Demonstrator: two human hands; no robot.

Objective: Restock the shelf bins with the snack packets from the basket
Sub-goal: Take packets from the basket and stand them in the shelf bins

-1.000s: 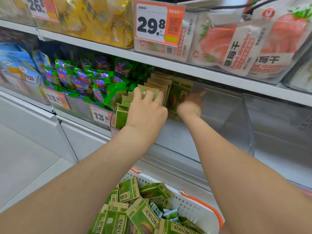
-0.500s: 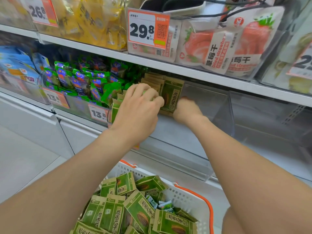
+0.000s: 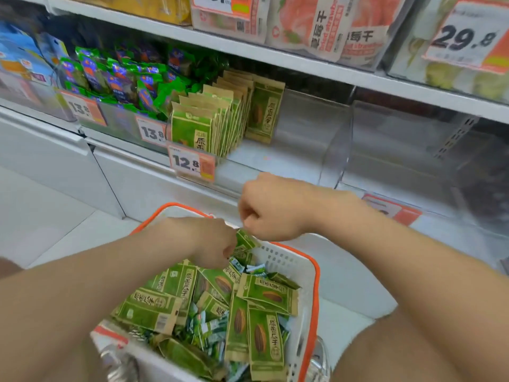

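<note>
My left hand (image 3: 212,244) curls among the snack packets (image 3: 264,295) in the basket (image 3: 318,274). My right hand (image 3: 267,213), curled at its two o'clock, meets one upright packet (image 3: 246,239). I can't tell either grip.

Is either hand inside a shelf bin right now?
No, the left hand and the right hand are both down over the basket.

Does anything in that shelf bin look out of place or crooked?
One green packet stands by itself to the right of the neat row in the clear bin, slightly tilted, not filed with the others. Nothing looks spilled or torn.
</note>
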